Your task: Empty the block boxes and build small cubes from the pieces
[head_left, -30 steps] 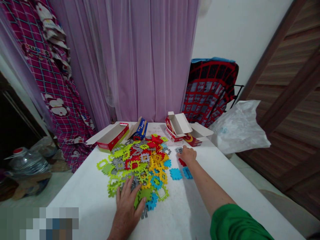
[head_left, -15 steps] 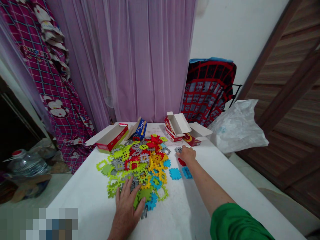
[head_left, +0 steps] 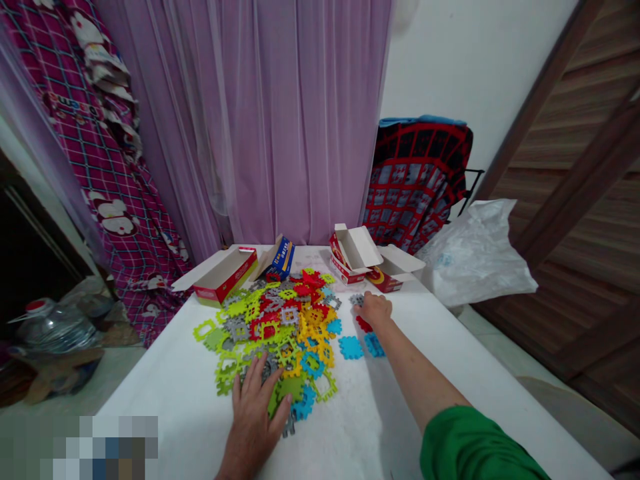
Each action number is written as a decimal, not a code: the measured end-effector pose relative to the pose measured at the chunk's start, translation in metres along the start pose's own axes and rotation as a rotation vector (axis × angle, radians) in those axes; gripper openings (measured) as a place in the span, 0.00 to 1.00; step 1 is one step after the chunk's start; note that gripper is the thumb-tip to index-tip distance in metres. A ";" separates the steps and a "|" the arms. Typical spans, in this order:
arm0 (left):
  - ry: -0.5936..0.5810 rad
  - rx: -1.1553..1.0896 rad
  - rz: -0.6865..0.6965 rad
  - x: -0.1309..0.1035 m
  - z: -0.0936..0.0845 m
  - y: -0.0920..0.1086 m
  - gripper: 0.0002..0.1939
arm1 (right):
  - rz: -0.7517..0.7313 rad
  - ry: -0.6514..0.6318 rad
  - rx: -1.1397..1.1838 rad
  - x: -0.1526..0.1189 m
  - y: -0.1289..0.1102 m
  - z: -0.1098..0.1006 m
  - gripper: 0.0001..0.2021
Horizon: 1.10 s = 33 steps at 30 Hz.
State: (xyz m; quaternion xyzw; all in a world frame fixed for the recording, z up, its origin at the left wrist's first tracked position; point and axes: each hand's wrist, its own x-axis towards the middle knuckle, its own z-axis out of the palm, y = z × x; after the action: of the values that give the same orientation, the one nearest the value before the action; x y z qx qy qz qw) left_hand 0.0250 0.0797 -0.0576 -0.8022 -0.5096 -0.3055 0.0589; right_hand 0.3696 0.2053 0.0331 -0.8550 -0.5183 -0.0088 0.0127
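A pile of flat plastic interlocking tiles with notched edges, in lime green, red, yellow, grey and blue, covers the left middle of the table. My left hand (head_left: 255,407) lies over the near side of the pile, fingers spread, beside a green tile (head_left: 291,388). To the right of the pile, my right hand (head_left: 376,309) has its fingers closed at a grey tile (head_left: 356,300), low over the table; the fingertips are partly hidden. Just below that hand are a red tile (head_left: 364,325), a solid blue tile (head_left: 351,347) and another blue tile (head_left: 373,345).
Open cardboard boxes stand along the back of the white table (head_left: 165,400): a red one (head_left: 225,280), a blue one (head_left: 284,259) and two red ones (head_left: 345,270) at right. A plastic bag (head_left: 475,257) hangs by the right edge. A water jug (head_left: 53,327) is at left.
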 end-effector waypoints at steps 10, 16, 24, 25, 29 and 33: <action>-0.044 0.008 -0.023 0.002 0.000 0.000 0.19 | -0.368 0.201 0.185 -0.040 -0.035 -0.018 0.14; -0.059 0.006 -0.040 0.005 -0.004 0.003 0.19 | -0.708 0.182 0.384 -0.081 -0.092 -0.015 0.16; -0.022 -0.011 -0.054 0.006 -0.003 0.005 0.18 | -0.742 0.145 0.376 -0.096 -0.125 -0.016 0.12; -0.016 -0.015 -0.056 0.006 -0.002 0.006 0.18 | -0.720 0.163 0.415 -0.096 -0.122 -0.017 0.12; -0.025 -0.032 -0.067 0.007 -0.001 0.004 0.18 | -0.583 0.154 0.651 -0.095 -0.097 -0.012 0.13; -0.069 -0.059 -0.071 0.009 0.000 0.000 0.19 | -0.488 -0.011 0.932 -0.092 -0.060 0.004 0.11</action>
State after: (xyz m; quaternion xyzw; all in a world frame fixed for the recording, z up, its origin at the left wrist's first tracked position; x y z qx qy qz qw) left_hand 0.0274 0.0867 -0.0529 -0.7951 -0.5301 -0.2944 0.0071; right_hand 0.2736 0.1513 0.0276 -0.6132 -0.6513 0.2245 0.3865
